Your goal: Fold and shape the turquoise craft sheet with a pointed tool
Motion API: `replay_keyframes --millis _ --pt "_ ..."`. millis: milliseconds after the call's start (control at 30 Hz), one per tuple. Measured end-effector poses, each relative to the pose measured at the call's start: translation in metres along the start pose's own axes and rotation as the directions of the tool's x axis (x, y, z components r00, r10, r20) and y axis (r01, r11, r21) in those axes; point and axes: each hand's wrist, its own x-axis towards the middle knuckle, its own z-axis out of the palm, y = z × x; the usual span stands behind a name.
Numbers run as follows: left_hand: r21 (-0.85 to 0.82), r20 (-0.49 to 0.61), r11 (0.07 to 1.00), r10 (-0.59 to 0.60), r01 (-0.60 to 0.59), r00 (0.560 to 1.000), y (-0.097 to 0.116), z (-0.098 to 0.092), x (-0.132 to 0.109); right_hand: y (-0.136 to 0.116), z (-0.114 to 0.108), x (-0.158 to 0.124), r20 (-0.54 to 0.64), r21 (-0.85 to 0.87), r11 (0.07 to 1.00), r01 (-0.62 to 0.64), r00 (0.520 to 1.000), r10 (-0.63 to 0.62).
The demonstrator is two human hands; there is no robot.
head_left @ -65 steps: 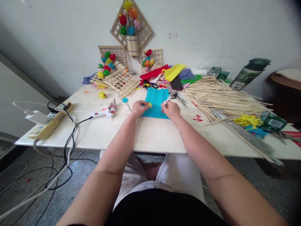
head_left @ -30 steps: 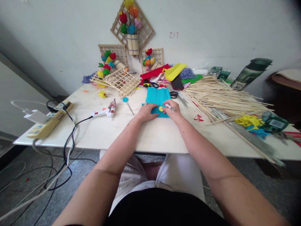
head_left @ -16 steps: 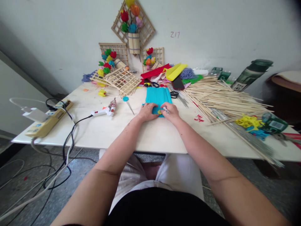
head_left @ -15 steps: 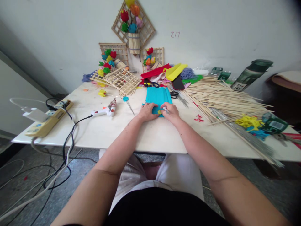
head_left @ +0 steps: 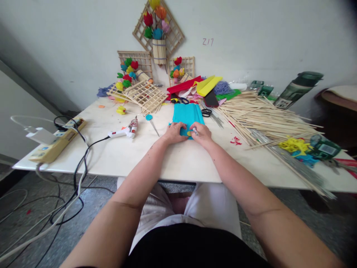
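Observation:
Blue crepe paper [head_left: 188,112] lies flat on the white table in front of me. My left hand [head_left: 176,133] rests on its lower left part with the fingers spread. Closed around a pen [head_left: 195,131], my right hand [head_left: 203,134] is at the paper's lower right. A small yellow round piece [head_left: 189,133] lies on the paper between my hands, beside the right fingertips. Black-handled scissors [head_left: 206,112] are just right of the paper. To the left is a thin stick with a blue round top [head_left: 149,117].
A glue gun [head_left: 125,132] and a power strip [head_left: 58,143] with cables are on the left. Wooden sticks [head_left: 259,115] spread across the right. Lattice panels [head_left: 146,96], paper flowers, yellow paper [head_left: 209,85] and a phone [head_left: 211,99] lie at the back, a bottle [head_left: 298,89] at the back right.

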Motion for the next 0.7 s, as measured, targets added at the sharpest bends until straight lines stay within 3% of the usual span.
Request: replay_keyframes --millis 700 --pt "0.038 0.019 0.997 0.067 -0.068 0.998 0.0021 -0.0049 -0.0029 -0.0012 0.0025 0.002 0.037 -0.067 0.997 0.034 0.999 -0.031"
